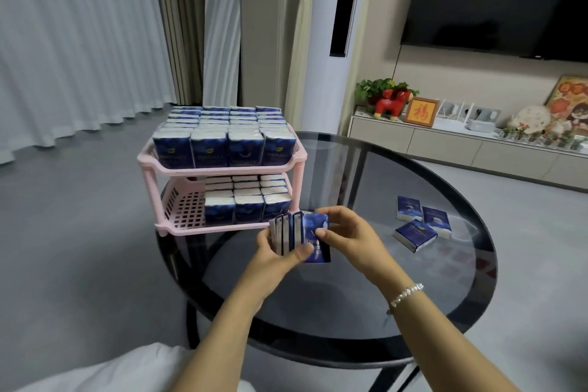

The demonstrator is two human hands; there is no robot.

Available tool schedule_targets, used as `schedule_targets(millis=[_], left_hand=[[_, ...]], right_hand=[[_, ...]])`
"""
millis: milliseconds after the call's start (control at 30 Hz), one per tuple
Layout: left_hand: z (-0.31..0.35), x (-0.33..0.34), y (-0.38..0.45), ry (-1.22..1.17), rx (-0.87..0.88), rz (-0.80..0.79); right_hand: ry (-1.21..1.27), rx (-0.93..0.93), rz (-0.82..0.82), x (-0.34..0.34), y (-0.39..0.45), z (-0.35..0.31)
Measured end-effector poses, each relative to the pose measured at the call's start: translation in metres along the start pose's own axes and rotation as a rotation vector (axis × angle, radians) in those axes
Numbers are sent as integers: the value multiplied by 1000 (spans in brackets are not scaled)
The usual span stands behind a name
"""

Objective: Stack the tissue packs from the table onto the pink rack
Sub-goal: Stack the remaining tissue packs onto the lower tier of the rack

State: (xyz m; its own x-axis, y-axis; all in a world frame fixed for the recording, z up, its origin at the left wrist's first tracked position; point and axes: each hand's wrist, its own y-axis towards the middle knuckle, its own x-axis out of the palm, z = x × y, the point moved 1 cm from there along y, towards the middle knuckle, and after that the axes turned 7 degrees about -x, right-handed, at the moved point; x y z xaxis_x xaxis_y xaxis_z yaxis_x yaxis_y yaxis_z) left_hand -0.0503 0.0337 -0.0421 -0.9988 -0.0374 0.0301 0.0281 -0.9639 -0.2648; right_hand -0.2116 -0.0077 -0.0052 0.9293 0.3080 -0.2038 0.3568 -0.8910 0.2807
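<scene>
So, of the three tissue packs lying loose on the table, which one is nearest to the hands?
The front pack, the lowest of the three loose ones in the view. It lies tilted, closest to the right hand; the other two lie behind it, farther away.

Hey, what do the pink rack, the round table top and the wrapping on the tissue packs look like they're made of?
Pink rack: likely moulded plastic, matte, with a cut-out grid in the lower shelf. Table top: seemingly dark tinted glass, glossy; reflections and the frame beneath show through. Loose tissue packs: apparently thin plastic film, shiny blue print with highlights.
</scene>
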Motion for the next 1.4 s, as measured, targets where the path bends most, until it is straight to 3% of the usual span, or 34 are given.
schedule_targets(millis=[100, 233, 333, 467, 600, 733, 1000, 1233, 1400], left_hand=[[-3, -10, 1, 86, -1, 36], [-3, -30, -2, 231, 24, -26], [-4, -41, -6, 358, 29, -69], [-9, -52, -8, 558, -14, -20], [-13, -52, -10, 824, 58, 84], [-19, -45, -5, 946, 153, 122], [-22, -55, -2, 813, 180, 191], [-2, -121, -14, 590, 229, 313], [3, -148, -14, 494, 277, 439]], right_hand=[[-127, 17, -155, -1, 9, -8], [-243, 176, -607, -3, 37, -21], [-432, 167, -796, 11, 51, -29], [-721, 44, -808, 35, 54, -34], [-846, -70, -861, 50, 53, -31], [-900, -16, -884, 52, 57, -35], [-894, -75, -876, 68, 61, -36], [-707, -249, -783, 112, 82, -50], [-650, -270, -732, 143, 103, -46]])
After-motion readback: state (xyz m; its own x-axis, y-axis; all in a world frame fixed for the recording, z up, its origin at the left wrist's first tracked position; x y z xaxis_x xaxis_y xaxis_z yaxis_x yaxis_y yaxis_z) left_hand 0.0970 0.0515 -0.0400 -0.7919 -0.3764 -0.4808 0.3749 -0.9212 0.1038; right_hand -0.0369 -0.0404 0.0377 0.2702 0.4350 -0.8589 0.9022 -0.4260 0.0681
